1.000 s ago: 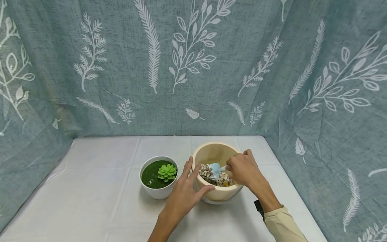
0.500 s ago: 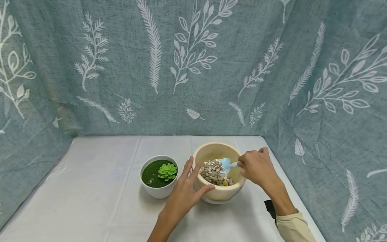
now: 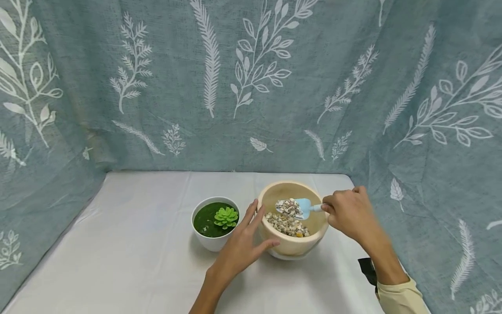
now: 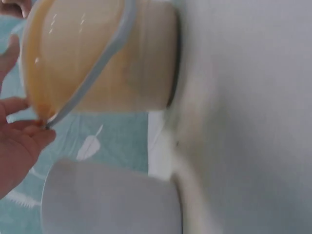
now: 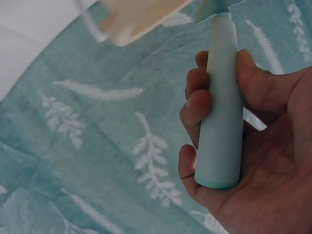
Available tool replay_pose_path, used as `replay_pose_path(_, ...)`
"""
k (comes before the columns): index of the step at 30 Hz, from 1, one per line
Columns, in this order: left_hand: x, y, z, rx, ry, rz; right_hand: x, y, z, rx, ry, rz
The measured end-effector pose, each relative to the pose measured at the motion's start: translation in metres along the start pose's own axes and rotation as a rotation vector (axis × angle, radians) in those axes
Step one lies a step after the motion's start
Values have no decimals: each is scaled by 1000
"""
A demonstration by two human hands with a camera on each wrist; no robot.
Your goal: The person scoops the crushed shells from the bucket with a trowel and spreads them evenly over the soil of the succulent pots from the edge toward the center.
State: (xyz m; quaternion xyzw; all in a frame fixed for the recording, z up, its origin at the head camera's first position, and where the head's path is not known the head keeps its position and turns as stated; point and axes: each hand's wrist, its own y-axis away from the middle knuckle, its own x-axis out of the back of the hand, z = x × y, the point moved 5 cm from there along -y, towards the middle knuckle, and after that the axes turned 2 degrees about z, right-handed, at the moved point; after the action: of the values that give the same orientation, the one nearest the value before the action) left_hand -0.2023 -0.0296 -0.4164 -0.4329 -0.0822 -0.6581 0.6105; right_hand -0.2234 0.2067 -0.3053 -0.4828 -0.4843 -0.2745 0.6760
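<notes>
My right hand (image 3: 347, 213) grips the pale handle of a small light-blue trowel (image 3: 307, 206), fingers curled round it in the right wrist view. The trowel's blade carries a heap of small stones (image 3: 289, 207) above the inside of a cream bucket (image 3: 294, 245). More pebbles (image 3: 288, 225) lie in the bucket's bottom, with one orange piece among them. My left hand (image 3: 241, 244) rests against the bucket's left side, its fingers extended at the rim and the thumb at the front. In the left wrist view, fingertips touch the bucket near the end of its grey bail handle (image 4: 97, 68).
Left of the bucket, beside my left hand, stands a white pot (image 3: 213, 243) with a green surface and a bright green succulent (image 3: 226, 217). Both stand on a white-covered table (image 3: 149, 244). A teal leaf-print curtain (image 3: 176, 87) encloses the back and sides.
My right hand has pulled the trowel out of the pebbles, moving right and up; its blade now lifts a load. The left hand stays at the bucket. The head view has shifted slightly.
</notes>
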Motion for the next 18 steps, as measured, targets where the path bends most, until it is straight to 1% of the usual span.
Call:
replay_pose_path(2,13,2,-5,-4,-1,20,5,-4,-8,18,-7,18)
replay_pose_path(4,27,6,-13,21,-3,34,9,-6,-16,41,-21,24)
replay_pose_path(7,48,13,-31,99,-10,38,13,-11,-31,80,-43,35)
replay_pose_path(10,65,21,-53,182,-17,13,11,-18,-47,113,-75,34)
replay_pose_path(14,78,30,-78,256,-22,-27,4,-26,-71,159,-119,17)
replay_pose_path(18,83,38,-93,321,-2,-70,-7,-33,-97,223,-125,-14)
